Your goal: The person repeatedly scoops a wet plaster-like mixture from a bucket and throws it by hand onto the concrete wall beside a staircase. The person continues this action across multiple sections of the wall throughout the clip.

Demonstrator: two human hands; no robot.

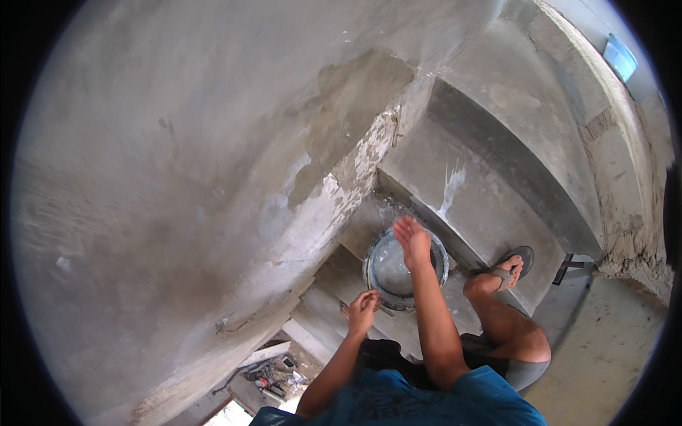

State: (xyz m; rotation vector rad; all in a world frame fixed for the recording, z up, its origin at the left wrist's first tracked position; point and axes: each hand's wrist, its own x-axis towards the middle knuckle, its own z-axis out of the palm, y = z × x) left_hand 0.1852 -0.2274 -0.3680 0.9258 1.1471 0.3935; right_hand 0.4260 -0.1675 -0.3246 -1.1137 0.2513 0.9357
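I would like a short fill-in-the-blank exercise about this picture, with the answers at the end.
1. The right hand appears over a round, grey ____.
2. In the picture, the sandal lies to the ____ of the left hand.
3. The person's shirt is ____ in colour.

Missing words: bucket; right; blue.
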